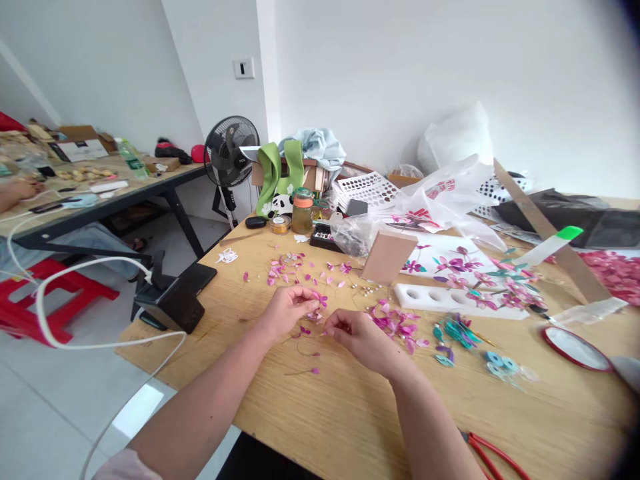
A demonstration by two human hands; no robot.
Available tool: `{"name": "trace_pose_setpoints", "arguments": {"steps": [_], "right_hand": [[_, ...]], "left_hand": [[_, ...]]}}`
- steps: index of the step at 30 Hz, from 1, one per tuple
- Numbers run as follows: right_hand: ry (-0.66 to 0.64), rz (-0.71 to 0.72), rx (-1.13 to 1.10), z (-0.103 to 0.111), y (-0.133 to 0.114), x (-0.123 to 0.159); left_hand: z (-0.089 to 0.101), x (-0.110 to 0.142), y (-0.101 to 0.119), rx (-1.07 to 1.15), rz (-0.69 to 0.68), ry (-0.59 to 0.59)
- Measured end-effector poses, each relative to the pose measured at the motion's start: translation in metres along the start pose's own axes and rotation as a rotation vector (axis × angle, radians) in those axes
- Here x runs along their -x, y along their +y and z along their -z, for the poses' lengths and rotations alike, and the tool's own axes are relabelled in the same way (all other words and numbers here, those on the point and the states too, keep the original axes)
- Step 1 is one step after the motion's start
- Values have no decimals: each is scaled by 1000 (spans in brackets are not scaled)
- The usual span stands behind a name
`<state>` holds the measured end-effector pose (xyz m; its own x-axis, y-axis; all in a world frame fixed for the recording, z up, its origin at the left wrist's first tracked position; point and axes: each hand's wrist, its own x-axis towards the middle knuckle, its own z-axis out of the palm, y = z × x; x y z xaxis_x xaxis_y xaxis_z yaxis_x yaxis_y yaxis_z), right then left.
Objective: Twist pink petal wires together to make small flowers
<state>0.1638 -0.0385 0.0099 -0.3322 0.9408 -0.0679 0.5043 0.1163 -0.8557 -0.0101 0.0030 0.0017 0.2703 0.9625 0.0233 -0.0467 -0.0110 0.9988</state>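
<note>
My left hand (293, 308) is pinched around a small magenta flower (320, 300), its petals showing past the fingertips. Close beside it, my right hand (353, 337) has thumb and forefinger pressed together; whatever sits between them is too small to name. Loose pink petals (285, 269) are scattered on the wooden table beyond my hands. A heap of pink-purple petals (395, 321) lies just right of my right hand. Below my hands rests a thin stem with a magenta bud (315, 371).
Teal and purple pieces (460, 331), blue spools (501, 363) and red-handled pliers (493, 457) lie to the right. A white holder (450, 300) stands before finished flower sprays (510, 290). Left are a black box (170, 303) and a white cable (100, 347). Another person's hand (20, 190) rests on the far table.
</note>
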Motion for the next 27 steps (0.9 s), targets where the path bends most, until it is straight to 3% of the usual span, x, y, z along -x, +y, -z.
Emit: {"name": "trace_pose_setpoints", "arguments": {"steps": [7, 11, 15, 19, 27], "right_hand": [[-112, -38, -107, -9, 3, 0], [73, -57, -101, -11, 4, -3], [287, -48, -315, -18, -2, -8], [349, -78, -545, -30, -6, -11], [366, -77, -740, -37, -1, -13]], "left_hand": [[-1, -2, -1, 290, 113, 81], [-4, -2, -1, 397, 150, 119], [-9, -1, -5, 459, 137, 90], [-15, 2, -8, 472, 125, 44], [-23, 7, -6, 464, 73, 119]]}}
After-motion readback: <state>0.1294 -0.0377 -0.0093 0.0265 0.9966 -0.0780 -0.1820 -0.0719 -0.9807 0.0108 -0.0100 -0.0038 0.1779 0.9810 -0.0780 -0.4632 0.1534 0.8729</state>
